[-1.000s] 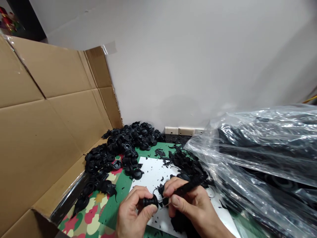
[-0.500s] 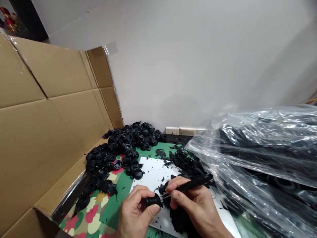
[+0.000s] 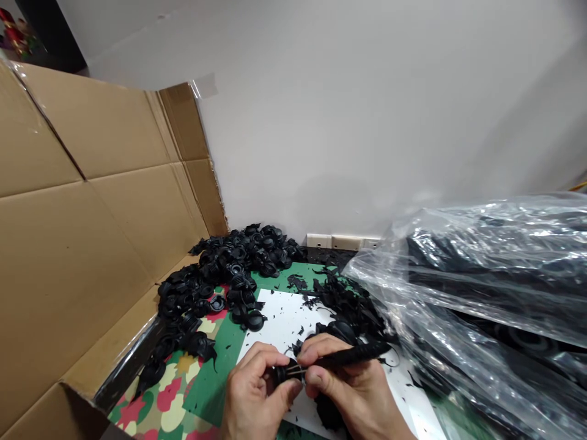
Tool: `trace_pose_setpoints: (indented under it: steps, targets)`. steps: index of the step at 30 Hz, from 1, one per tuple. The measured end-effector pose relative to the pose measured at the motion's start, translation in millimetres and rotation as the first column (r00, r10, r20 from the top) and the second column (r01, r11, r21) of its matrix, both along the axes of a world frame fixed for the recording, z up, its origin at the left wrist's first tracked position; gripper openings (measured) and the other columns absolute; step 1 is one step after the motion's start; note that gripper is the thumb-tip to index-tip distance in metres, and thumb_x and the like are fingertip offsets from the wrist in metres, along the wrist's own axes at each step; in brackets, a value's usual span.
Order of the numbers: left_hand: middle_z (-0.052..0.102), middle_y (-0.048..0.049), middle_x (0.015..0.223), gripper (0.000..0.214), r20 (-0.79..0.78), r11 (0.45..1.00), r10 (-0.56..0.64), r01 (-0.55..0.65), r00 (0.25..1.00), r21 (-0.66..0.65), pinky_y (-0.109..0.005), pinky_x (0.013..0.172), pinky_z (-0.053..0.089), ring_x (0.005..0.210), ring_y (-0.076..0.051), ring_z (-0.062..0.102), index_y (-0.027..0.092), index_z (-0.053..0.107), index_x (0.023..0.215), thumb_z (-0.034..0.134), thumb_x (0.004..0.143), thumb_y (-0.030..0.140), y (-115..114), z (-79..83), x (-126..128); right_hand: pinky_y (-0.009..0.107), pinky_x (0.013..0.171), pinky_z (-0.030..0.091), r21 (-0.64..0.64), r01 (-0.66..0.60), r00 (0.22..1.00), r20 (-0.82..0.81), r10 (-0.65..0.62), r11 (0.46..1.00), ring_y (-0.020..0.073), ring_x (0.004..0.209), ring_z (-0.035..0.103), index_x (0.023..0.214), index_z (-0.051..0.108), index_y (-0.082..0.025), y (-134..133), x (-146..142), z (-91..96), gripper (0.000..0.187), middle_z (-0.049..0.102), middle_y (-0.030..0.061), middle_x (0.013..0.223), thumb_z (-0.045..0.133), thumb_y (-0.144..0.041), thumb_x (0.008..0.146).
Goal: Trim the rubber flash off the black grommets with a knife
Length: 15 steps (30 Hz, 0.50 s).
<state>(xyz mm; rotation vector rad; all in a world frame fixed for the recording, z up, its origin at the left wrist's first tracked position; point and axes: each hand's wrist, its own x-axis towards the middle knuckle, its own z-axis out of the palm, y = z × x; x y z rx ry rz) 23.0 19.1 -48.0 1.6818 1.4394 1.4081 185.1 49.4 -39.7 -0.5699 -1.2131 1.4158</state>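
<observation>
Between its thumb and fingers my left hand [image 3: 257, 391] grips a small ribbed black rubber part [image 3: 283, 373], partly covered by the fingers. My right hand [image 3: 348, 385] is closed around a black-wrapped tool with thin metal prongs, like tweezers [image 3: 353, 354]. The prongs lie against the rubber part, and the fingertips of both hands are close together. Below them is a white sheet [image 3: 275, 311] dotted with black scraps. Dark rubber bits lie under and beside my right hand, partly hidden by it.
A heap of similar black rubber parts [image 3: 238, 260] lies at the back left beside a cardboard box [image 3: 128, 226]. Black trimmings [image 3: 348, 299] are piled right of the sheet. Clear plastic bags [image 3: 481, 275] with dark contents fill the right. Wall sockets [image 3: 346, 242] sit behind.
My right hand has shifted slightly left, and the tool has tilted flatter, its prongs now across the rubber part. The rubber part has turned in my left hand.
</observation>
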Motion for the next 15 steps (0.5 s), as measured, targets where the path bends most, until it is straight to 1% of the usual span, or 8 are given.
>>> trace_pose_setpoints:
  steps: [6, 9, 11, 13, 15]
  targets:
    - [0.062, -0.0002, 0.072, 0.018, 0.032, 1.0, -0.011, 0.012, 0.999, -0.013, -0.018, 0.05, 0.043, 0.059, -0.013, 0.056, 0.02, 0.07, 0.075, 0.075, 0.063, 0.009, 0.0, 2.0, 2.8, 0.023, 0.053, 0.048, 0.058, 0.026, 0.999, 0.046, -0.029, 0.998, 0.0109, 0.054, 0.058, 0.08, 0.071, -0.021, -1.9, -1.6, -5.2, 0.008, 0.062, 0.0022, 0.078, 0.07, -0.028, 0.078]
    - [0.06, 0.0012, 0.07, 0.018, 0.088, 0.999, 0.033, -0.031, 0.996, -0.029, -0.018, 0.047, 0.039, 0.055, -0.011, 0.051, 0.021, 0.069, 0.073, 0.075, 0.062, 0.008, -2.0, 0.9, 8.6, 0.023, 0.048, 0.046, 0.125, 0.082, 0.992, 0.084, -0.093, 0.989, 0.0109, 0.05, 0.056, 0.077, 0.07, -0.02, -2.8, -1.3, -5.5, 0.011, 0.06, 0.0017, 0.074, 0.067, -0.03, 0.08]
    - [0.059, 0.0017, 0.068, 0.016, 0.109, 0.998, 0.054, -0.051, 0.993, -0.026, -0.019, 0.047, 0.036, 0.053, -0.011, 0.049, 0.021, 0.069, 0.07, 0.073, 0.061, 0.007, -4.2, -0.4, 12.5, 0.022, 0.044, 0.043, 0.212, 0.154, 0.972, 0.142, -0.187, 0.965, 0.0104, 0.047, 0.054, 0.075, 0.068, -0.02, -0.3, 2.1, -4.2, 0.013, 0.059, 0.0011, 0.07, 0.064, -0.029, 0.082]
    - [0.059, 0.0016, 0.068, 0.017, 0.111, 0.999, 0.045, -0.044, 0.993, -0.015, -0.019, 0.047, 0.036, 0.055, -0.011, 0.05, 0.021, 0.068, 0.07, 0.069, 0.061, 0.006, -6.6, -0.9, 15.1, 0.022, 0.044, 0.041, 0.277, 0.258, 0.932, 0.181, -0.314, 0.926, 0.0099, 0.046, 0.053, 0.074, 0.067, -0.02, 4.7, 7.7, -2.8, 0.012, 0.058, 0.0005, 0.067, 0.062, -0.025, 0.084]
    - [0.059, 0.0014, 0.068, 0.019, 0.109, 0.999, 0.046, -0.045, 0.993, -0.011, -0.019, 0.048, 0.037, 0.057, -0.012, 0.052, 0.021, 0.068, 0.07, 0.067, 0.06, 0.005, -8.1, -0.4, 15.9, 0.021, 0.044, 0.041, 0.262, 0.348, 0.902, 0.167, -0.398, 0.9, 0.0097, 0.046, 0.053, 0.076, 0.066, -0.02, 10.5, 13.0, -2.5, 0.008, 0.058, -0.0007, 0.066, 0.063, -0.024, 0.083]
